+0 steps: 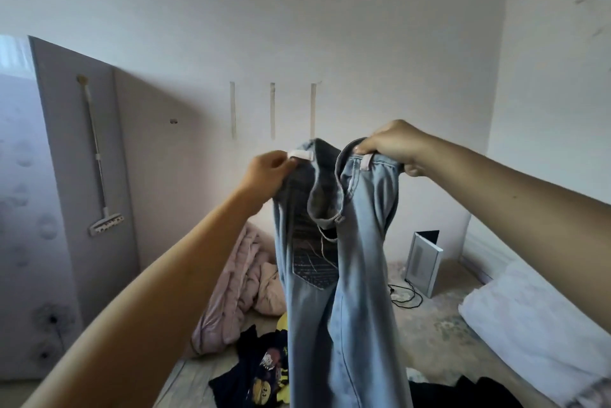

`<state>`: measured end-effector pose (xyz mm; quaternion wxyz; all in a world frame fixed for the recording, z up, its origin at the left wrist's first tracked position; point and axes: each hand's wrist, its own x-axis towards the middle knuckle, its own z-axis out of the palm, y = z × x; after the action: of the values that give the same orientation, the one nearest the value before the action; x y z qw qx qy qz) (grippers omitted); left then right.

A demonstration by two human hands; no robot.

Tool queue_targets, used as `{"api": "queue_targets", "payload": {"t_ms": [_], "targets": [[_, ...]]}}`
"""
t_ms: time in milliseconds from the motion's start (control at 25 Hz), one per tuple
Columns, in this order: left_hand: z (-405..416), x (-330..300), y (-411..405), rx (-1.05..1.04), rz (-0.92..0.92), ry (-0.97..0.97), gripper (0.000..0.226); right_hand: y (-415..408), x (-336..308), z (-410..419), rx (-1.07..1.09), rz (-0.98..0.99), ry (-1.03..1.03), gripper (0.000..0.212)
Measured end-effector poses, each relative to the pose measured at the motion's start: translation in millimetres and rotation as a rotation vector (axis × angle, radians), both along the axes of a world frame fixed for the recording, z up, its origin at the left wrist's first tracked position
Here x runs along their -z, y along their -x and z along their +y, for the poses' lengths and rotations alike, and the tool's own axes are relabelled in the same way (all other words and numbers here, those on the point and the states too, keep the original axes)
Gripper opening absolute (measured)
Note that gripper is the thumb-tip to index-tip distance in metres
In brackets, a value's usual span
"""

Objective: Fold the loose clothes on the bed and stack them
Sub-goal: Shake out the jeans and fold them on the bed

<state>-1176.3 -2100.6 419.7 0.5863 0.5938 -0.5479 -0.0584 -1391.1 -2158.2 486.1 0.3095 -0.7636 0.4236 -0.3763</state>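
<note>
Denim light-blue jeans [334, 262] hang twisted; left hand [267, 173] and right hand [393, 146] both pinch the waistband, so the legs may fold crooked.

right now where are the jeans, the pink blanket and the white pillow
jeans [360, 292]: head view, on the right leg
pink blanket [228, 288]: head view, on its bunched middle
white pillow [535, 325]: head view, on its top face

Light-blue jeans [347, 292], pink blanket [231, 282], black printed T-shirt [254, 371], white pillow [529, 315]
</note>
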Motion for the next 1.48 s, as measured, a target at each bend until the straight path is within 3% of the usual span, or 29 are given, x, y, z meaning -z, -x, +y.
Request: {"api": "queue_targets", "payload": {"t_ms": [80, 160, 240, 320, 400, 440, 520, 600, 640, 760, 920, 1040, 1120, 1200, 1360, 1480], "targets": [[-4, 17, 17, -0.040, -0.058, -0.099, 0.017, -10, 11, 0, 0.015, -0.008, -0.109, 0.015], [-3, 28, 27, -0.086, -0.061, -0.136, 0.048, -15, 22, 0, 0.024, -0.050, -0.167, 0.011], [3, 33, 35, 0.060, -0.004, -0.154, 0.079, -18, 28, -2, 0.024, -0.069, -0.185, 0.017], [11, 44, 45, 0.132, -0.017, -0.303, 0.125, -22, 30, -5, 0.001, -0.093, -0.186, 0.012], [15, 64, 53, 0.084, 0.063, -0.340, 0.143, -24, 27, -4, -0.047, -0.082, -0.144, 0.011], [14, 73, 53, 0.133, 0.152, -0.274, 0.129, -24, 26, -3, -0.073, -0.048, -0.112, 0.009], [10, 86, 53, 0.271, 0.295, -0.164, 0.066, -21, 27, -2, -0.114, 0.022, -0.063, 0.010], [2, 92, 52, 0.227, 0.350, -0.111, 0.021, -18, 29, -4, -0.122, 0.054, -0.050, 0.011], [-1, 93, 51, 0.162, 0.347, -0.061, 0.012, -18, 32, -6, -0.130, 0.047, -0.055, 0.009], [-7, 91, 43, -0.010, 0.243, 0.049, 0.021, -12, 40, -12, -0.174, 0.017, -0.102, 0.003], [-8, 71, 30, -0.045, 0.193, 0.167, 0.016, 11, 72, -18, -0.345, 0.205, -0.283, 0.011], [-9, 48, 35, 0.014, -0.022, 0.201, 0.016, 29, 103, -15, -0.530, 0.394, -0.507, 0.039], [-6, 33, 37, 0.069, -0.065, 0.219, 0.022, 33, 121, -20, -0.577, 0.322, -0.700, 0.064], [-1, 22, 37, 0.115, -0.060, 0.226, 0.024, 28, 139, -29, -0.479, 0.226, -0.854, 0.077], [10, 6, 41, 0.201, -0.116, 0.194, 0.024, 15, 170, -42, -0.151, 0.388, -0.699, 0.046], [17, 0, 44, 0.217, -0.158, 0.150, 0.023, 21, 181, -59, -0.066, 0.263, -0.680, 0.075]]}}
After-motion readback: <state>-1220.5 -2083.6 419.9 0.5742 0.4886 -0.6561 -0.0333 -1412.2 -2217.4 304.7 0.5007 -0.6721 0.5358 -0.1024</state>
